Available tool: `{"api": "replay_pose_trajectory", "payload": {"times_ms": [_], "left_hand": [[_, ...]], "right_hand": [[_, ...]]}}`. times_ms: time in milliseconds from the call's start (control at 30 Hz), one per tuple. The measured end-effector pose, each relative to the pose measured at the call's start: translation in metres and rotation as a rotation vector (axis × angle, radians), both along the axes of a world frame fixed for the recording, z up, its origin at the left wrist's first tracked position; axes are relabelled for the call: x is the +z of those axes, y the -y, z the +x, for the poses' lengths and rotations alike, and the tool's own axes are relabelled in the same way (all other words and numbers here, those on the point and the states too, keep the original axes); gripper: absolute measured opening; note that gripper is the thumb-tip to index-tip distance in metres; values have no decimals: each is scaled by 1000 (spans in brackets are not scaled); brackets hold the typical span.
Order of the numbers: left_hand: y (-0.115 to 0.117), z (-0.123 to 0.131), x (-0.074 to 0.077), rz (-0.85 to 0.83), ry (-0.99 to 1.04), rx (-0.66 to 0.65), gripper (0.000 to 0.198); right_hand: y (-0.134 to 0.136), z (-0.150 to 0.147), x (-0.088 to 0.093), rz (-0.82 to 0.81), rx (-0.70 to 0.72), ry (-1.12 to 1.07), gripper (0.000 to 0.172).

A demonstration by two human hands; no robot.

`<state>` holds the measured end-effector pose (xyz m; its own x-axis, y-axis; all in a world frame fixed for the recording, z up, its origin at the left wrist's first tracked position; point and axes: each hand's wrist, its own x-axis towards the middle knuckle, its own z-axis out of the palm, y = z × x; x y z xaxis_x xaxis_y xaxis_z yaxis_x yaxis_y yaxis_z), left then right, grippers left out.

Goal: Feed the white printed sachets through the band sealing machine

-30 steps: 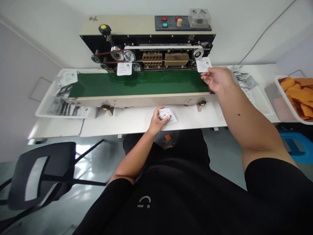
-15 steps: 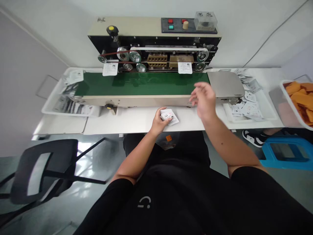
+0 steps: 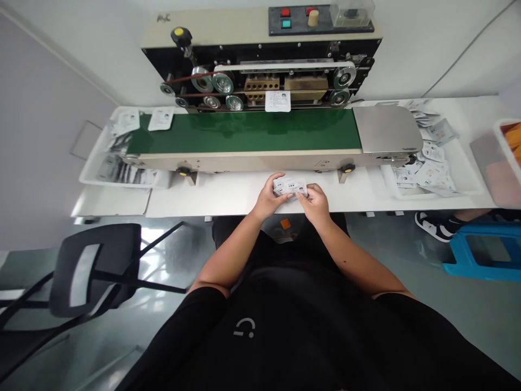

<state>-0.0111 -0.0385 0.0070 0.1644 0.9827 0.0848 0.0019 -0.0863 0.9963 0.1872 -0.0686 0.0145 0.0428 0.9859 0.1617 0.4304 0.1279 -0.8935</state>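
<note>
My left hand is closed round the left side of several white printed sachets, just over the table's front strip. Thumb and fingers of my right hand pinch the right edge of these sachets. Beyond my hands stands a band sealing machine with a green conveyor belt. One white sachet hangs upright at the middle of its rollers. Another sachet lies at the belt's left end, beside the tray.
A white tray of sachets stands at the left end, and a second tray of loose sachets at the right. A bin with orange things is farther right. Below are a black chair, a blue stool and another person's foot.
My right hand has come down from the belt's right end to the sachets in my left hand. Both sachets on the machine have travelled left. The view has shifted slightly.
</note>
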Motion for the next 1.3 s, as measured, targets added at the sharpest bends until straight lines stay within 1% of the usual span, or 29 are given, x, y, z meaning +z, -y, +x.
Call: {"api": "replay_pose_trajectory", "payload": {"times_ms": [67,133,200,233,267,333,433,500,533,600,633,700,800,967,1100,1167,1233,1300], "left_hand": [[0,1,0,-7,9,-13,76],[1,1,1,-19,28,-1,73],[2,1,1,-45,45,14,73],[3,0,1,-62,53,20,75],[3,0,1,-77,61,24,76],[4,-1,1,-97,73,32,76],[5,-1,2,-106,74,39,75],[4,-1,3,-106,71,42,74],[4,-1,3,-104,75,41,74],[4,0,3,-100,92,37,73],[3,0,3,-98,97,35,74],[3,1,2,-97,103,36,73],[3,0,2,-100,100,43,72],[4,-1,5,-116,90,30,72],[4,-1,7,-111,67,44,71],[4,0,6,-107,59,42,72],[3,0,5,-106,56,40,74],[3,0,4,-103,60,43,75]], "right_hand": [[-1,4,4,27,-43,-3,33],[-2,8,12,38,-51,-23,33],[-4,14,25,-2,-58,-101,33],[-7,19,35,-35,-67,-165,34],[-12,24,47,-67,-82,-241,34],[-29,39,78,-107,-134,-405,32],[-65,67,133,-126,-218,-589,18],[-91,84,165,-177,-256,-659,20],[-104,92,176,-212,-280,-679,22],[-125,103,190,-283,-333,-697,21],[-133,106,193,-315,-354,-701,19],[-147,109,194,-373,-371,-698,17],[-160,104,190,-461,-331,-678,19],[-174,77,187,-545,-250,-687,19],[-189,51,180,-627,-175,-690,19],[-197,41,176,-645,-146,-667,18],[-201,33,175,-638,-111,-666,20],[-195,29,175,-594,-112,-688,23]]}}
